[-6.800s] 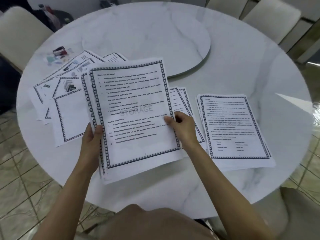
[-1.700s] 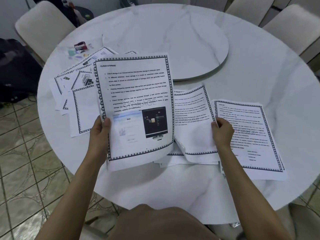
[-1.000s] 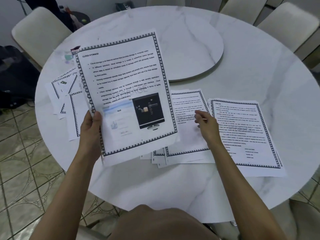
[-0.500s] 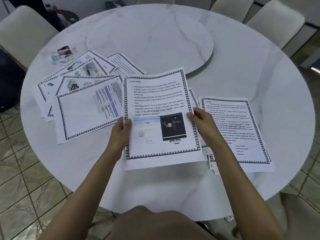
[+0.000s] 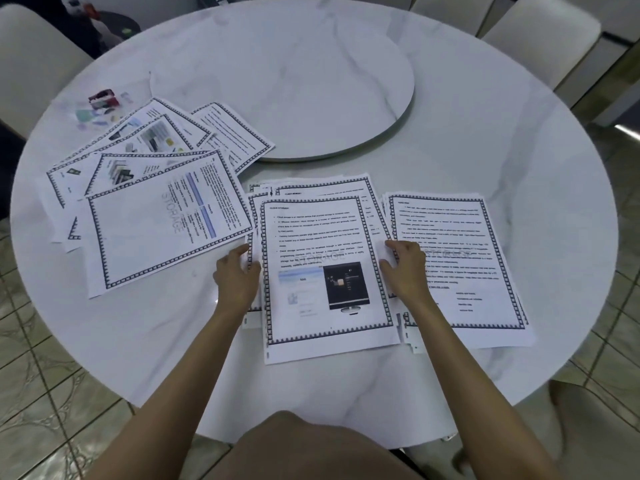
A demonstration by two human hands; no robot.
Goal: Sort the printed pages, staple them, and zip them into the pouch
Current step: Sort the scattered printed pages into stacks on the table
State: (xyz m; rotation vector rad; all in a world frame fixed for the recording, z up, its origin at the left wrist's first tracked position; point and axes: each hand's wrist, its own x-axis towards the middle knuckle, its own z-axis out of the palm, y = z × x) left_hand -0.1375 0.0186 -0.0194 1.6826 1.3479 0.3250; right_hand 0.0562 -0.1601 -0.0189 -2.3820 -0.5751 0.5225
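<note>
Three groups of printed pages with black patterned borders lie on the round table. The middle stack [image 5: 322, 237] is topped by a "Cloud Storage" page with a monitor picture. My left hand [image 5: 237, 277] grips its left edge and my right hand [image 5: 405, 268] grips its right edge, fingers curled on the paper. A right stack [image 5: 460, 237] of text pages lies flat beside it, partly under my right wrist. Loose pages [image 5: 156, 216] are fanned out at the left. A clear pouch [image 5: 100, 105] with small colourful items lies at the far left.
A white marble table [image 5: 519, 133] carries a raised round turntable [image 5: 311, 81] behind the pages. Pale upholstered chairs [image 5: 31, 57] ring the table. Tiled floor [image 5: 41, 393] shows below the near edge.
The Cloud Storage page, held up in my left hand, came down to the right and now lies on the middle stack. Both hands have moved to that stack's side edges.
</note>
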